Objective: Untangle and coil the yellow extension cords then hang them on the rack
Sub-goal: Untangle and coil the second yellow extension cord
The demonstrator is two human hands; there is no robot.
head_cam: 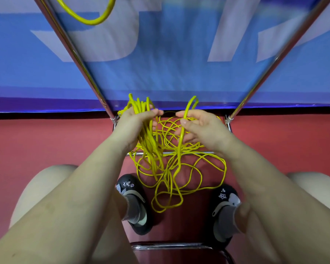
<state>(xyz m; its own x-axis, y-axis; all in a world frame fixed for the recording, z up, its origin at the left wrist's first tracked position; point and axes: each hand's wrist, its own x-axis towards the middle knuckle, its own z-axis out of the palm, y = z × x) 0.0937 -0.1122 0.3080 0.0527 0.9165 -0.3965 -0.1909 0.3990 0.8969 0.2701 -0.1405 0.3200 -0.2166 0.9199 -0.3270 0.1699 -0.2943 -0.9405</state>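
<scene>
A tangle of thin yellow extension cord [179, 168] hangs between my hands and spills in loose loops down to the red floor between my feet. My left hand [135, 121] grips a thick bunch of gathered strands [141, 105] that stick up above the fingers. My right hand [200, 124] pinches a single loop [191, 103] between thumb and fingers. The chrome rack [72, 52] rises in two slanted poles either side of my hands. A coiled yellow cord [95, 20] hangs at the top left.
A blue banner with white letters [160, 54] stands right behind the rack. The rack's lower crossbar [196, 153] runs under the tangle. My two black shoes [133, 204] stand on the red floor [46, 140], and a chrome bar [170, 245] lies below me.
</scene>
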